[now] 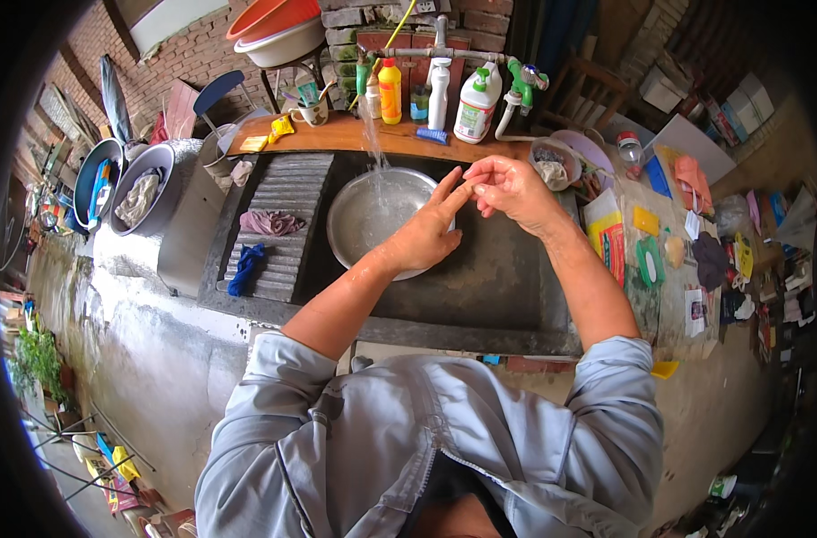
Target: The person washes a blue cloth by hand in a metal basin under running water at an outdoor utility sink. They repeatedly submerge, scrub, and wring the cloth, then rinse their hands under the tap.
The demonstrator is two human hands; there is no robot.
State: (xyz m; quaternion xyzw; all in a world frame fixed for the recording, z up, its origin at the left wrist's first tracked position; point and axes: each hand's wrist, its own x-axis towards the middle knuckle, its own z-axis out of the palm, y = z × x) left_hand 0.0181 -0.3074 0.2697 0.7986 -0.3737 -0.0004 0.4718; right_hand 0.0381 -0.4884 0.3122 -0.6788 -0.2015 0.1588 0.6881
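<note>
My left hand (430, 227), wet and holding no object, reaches across the right side of a metal basin (355, 232) with its fingers apart. Thumb and fingers of my right hand (506, 188) close around a fingertip of the left one, just right of the basin. Water (371, 134) runs from the left tap (362, 72) into the basin, which stands in a dark stone sink (489, 289). To the left, a mauve cloth (272, 222) and a blue cloth (246, 269) lie on the ribbed washboard (284, 185).
A wooden shelf (348, 138) behind the sink carries a mug (312, 113), a yellow bottle (390, 91), a white pump bottle (478, 104) and a blue brush (433, 136). Another tap (526, 84) is at right. Tubs (143, 191) stand left; a cluttered table (671, 282) adjoins the right side.
</note>
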